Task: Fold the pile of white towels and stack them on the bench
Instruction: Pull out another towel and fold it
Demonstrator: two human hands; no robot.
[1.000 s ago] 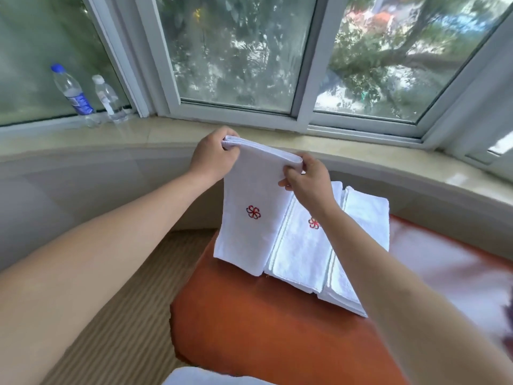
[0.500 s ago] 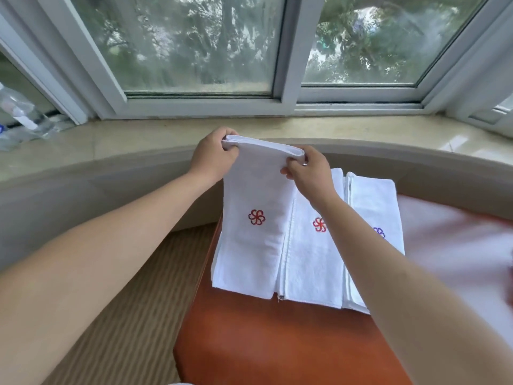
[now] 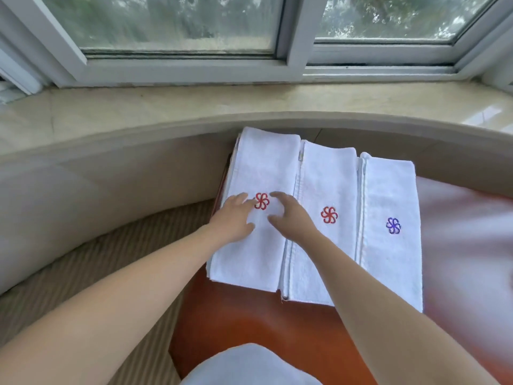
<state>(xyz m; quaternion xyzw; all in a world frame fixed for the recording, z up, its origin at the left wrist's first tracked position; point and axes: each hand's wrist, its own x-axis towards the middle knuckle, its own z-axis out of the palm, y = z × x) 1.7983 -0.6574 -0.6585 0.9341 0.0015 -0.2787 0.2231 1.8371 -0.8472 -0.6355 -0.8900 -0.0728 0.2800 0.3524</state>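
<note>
Half a second before, we held the folded towel (image 3: 261, 218) up by its top edge; now it lay flat on the orange bench (image 3: 249, 323), leftmost of three soft terry strips. Our left hand (image 3: 234, 218) and right hand (image 3: 291, 218) rested on it with fingers loosely spread, flanking its red stitched flower (image 3: 261, 201). Beside it lay the middle towel (image 3: 324, 218) and the purple-flowered towel (image 3: 391, 226), edges touching.

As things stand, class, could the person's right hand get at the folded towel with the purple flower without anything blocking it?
Probably yes. The right hand rests open on the leftmost towel; the purple-flower towel lies uncovered further right on the bench, with only the flat middle towel between.
</note>
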